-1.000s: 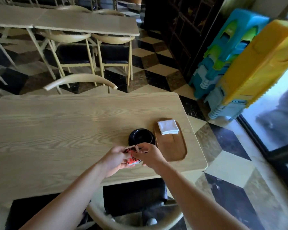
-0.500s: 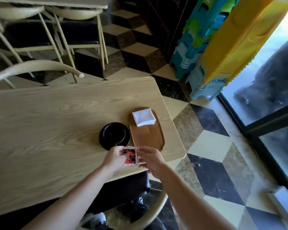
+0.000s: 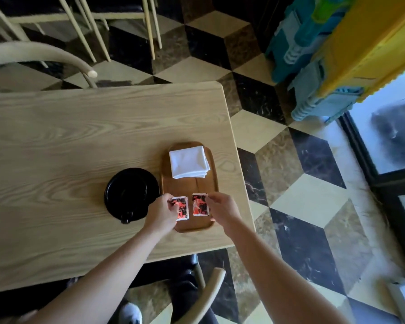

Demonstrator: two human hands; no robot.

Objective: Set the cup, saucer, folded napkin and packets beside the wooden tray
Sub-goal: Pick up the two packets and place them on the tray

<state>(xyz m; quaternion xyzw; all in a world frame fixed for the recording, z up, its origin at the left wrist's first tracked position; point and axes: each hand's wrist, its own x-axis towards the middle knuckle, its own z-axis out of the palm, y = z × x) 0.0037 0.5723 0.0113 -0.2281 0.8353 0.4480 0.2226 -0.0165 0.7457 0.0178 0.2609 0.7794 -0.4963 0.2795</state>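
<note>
A wooden tray (image 3: 189,185) lies near the table's right edge. A folded white napkin (image 3: 188,162) rests on its far end. Left of the tray, a black cup (image 3: 130,190) sits on a black saucer (image 3: 114,204). Two red-and-black packets lie side by side over the tray's near end. My left hand (image 3: 160,212) pinches the left packet (image 3: 181,208). My right hand (image 3: 222,210) pinches the right packet (image 3: 199,205) at its top corner.
The light wooden table (image 3: 68,148) ends close to the tray on the right and near side. A curved chair back (image 3: 38,54) stands beyond the table; another chair (image 3: 204,293) is below me. Stacked blue and yellow plastic stools (image 3: 337,50) stand at the upper right.
The packets, held together in both hands near the cup, are now split, one per hand, over the tray's near end. The view has tilted down and closer.
</note>
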